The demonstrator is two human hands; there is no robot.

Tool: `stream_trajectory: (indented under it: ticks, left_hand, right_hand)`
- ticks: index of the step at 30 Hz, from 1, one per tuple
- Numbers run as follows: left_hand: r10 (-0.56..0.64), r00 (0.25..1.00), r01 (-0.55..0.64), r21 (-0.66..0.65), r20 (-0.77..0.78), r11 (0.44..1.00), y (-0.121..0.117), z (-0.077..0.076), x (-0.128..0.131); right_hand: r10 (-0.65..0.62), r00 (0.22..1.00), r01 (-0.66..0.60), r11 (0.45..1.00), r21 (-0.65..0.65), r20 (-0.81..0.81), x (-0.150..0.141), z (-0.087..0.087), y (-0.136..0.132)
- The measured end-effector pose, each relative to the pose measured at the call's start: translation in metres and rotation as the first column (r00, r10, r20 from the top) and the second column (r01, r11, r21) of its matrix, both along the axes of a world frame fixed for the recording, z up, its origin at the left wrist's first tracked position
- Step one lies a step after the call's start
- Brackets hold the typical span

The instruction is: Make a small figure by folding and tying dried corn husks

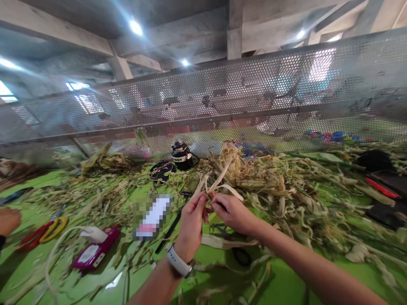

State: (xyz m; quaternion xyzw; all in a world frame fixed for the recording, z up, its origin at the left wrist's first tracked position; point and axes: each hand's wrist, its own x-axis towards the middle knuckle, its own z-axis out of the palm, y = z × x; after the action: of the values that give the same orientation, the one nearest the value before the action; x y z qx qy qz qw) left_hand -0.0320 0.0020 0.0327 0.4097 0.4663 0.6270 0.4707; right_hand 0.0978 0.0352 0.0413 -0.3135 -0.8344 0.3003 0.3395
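Note:
Pale strips of dried corn husk (221,178) rise from between my fingertips, one long strip pointing up and another curling to the right. My left hand (193,216), with a white watch (179,261) on its wrist, pinches the strips from the left. From the right, my right hand (233,213) closes its thumb and fingers on the same strips, almost touching the left. The lower ends of the strips are hidden by my fingers. Loose husk (229,243) lies on the green table (286,279) beneath my hands.
Beyond my hands are a husk bundle (231,159) and a black jug (181,156). At left lie a purple power strip (95,250), scissors (41,233) and another person's hand (9,221). A blurred-out rectangle (154,216) lies nearer. A perforated metal screen (203,101) runs along the back.

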Motion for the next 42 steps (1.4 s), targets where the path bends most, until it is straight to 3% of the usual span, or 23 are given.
stream_trajectory:
  ticks: [6, 10, 13, 17, 21, 24, 27, 32, 37, 39, 42]
  left_hand:
    - [0.047, 0.963, -0.01, 0.14, -0.265, 0.99, -0.005, -0.009, -0.002]
    - [0.055, 0.92, 0.033, 0.216, -0.389, 0.976, -0.011, -0.014, 0.001]
    - [-0.048, 0.909, 0.15, 0.216, -0.415, 0.965, -0.015, -0.014, 0.004]
    - [-0.264, 0.94, 0.294, 0.124, -0.216, 0.948, -0.016, -0.008, 0.008]
    - [-0.317, 0.948, 0.318, 0.008, -0.033, 0.948, -0.013, -0.002, 0.005]
    - [-0.305, 0.95, 0.303, -0.038, -0.062, 0.952, -0.011, 0.001, -0.001]
    - [-0.279, 0.952, 0.271, -0.076, -0.128, 0.959, -0.013, 0.004, -0.006]
    - [-0.156, 0.983, 0.146, -0.1, -0.101, 0.984, -0.018, 0.001, -0.008]
    - [-0.251, 0.941, 0.224, -0.139, -0.226, 0.965, -0.023, -0.012, -0.005]
    - [-0.244, 0.918, 0.225, -0.097, -0.312, 0.969, -0.024, -0.014, -0.006]
    - [-0.111, 0.878, 0.151, 0.049, -0.466, 0.987, -0.026, -0.012, -0.008]
  right_hand:
    - [0.067, 0.985, -0.096, 0.979, -0.182, -0.162, 0.008, 0.017, -0.006]
    - [0.037, 0.97, -0.128, 0.919, -0.374, -0.241, 0.01, 0.018, -0.004]
    - [-0.007, 0.928, -0.209, 0.819, -0.535, -0.373, 0.012, 0.018, 0.0]
    - [-0.046, 0.896, -0.28, 0.714, -0.641, -0.443, 0.016, 0.023, 0.003]
    - [-0.011, 0.933, -0.25, 0.697, -0.672, -0.359, 0.018, 0.029, 0.0]
    - [0.017, 0.946, -0.247, 0.685, -0.686, -0.324, 0.017, 0.031, -0.003]
    - [-0.033, 0.931, -0.266, 0.622, -0.736, -0.364, 0.016, 0.029, -0.002]
    - [-0.168, 0.829, -0.367, 0.557, -0.745, -0.534, 0.016, 0.022, 0.004]
    - [-0.323, 0.682, -0.496, 0.454, -0.74, -0.656, 0.015, 0.018, 0.01]
    - [-0.381, 0.655, -0.499, 0.431, -0.752, -0.653, 0.014, 0.017, 0.013]
    - [-0.429, 0.638, -0.485, 0.422, -0.766, -0.64, 0.011, 0.013, 0.016]
